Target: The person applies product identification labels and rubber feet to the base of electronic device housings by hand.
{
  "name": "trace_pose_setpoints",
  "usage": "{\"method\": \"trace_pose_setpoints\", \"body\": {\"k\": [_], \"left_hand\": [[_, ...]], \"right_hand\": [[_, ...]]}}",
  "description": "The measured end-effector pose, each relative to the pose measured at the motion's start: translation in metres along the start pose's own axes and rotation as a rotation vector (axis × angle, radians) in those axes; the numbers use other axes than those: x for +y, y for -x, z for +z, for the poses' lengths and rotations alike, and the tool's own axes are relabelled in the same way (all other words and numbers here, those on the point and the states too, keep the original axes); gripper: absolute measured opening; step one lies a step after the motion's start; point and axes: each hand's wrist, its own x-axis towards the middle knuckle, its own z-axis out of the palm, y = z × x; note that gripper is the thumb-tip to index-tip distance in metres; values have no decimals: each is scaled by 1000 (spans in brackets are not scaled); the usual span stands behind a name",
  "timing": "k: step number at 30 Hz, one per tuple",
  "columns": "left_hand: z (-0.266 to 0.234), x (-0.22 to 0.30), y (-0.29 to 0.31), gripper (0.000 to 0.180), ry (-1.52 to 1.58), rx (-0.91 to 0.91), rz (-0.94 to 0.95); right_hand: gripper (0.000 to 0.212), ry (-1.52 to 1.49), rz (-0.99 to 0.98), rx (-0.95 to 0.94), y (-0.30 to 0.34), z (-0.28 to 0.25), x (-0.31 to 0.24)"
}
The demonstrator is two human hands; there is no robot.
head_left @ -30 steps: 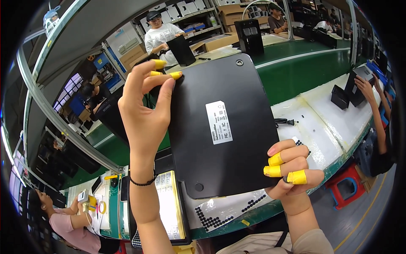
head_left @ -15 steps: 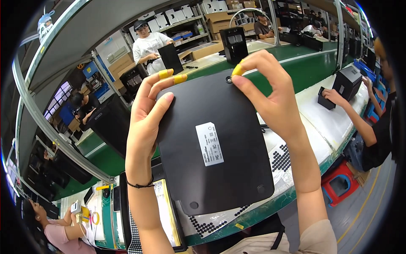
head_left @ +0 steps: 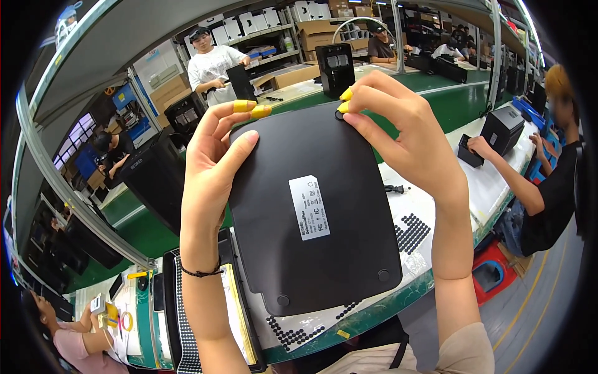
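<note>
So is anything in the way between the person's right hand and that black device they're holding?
Nothing visible. The right hand is at the upper right corner of the black device, fingertips at a small round dark piece there. The left hand holds the upper left side, clear of it. What lies beneath the right fingertips is hidden.

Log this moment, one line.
left hand: holds black unit, upper-left edge | right hand: fingertips at upper-right corner | white label: facing camera
</note>
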Motion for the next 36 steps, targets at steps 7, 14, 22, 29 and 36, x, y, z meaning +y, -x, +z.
{"method": "trace_pose_setpoints", "body": {"k": [7, 14, 22, 29, 36], "left_hand": [[-1, 5, -1, 30, 32, 9, -35], [5, 11, 12, 30, 63, -5, 0], [10, 11, 23, 30, 99, -5, 35], [8, 6, 26, 29, 79, 23, 36], [9, 3, 22, 26, 104, 32, 45]], "right_hand": [[14, 146, 26, -42, 7, -3, -4], [28, -517, 342, -72, 3, 4, -3], [27, -725, 455, -151, 5, 6, 4], [47, -1254, 593, -80, 9, 33, -8], [40, -1285, 475, 96, 10, 44, -3]]}}
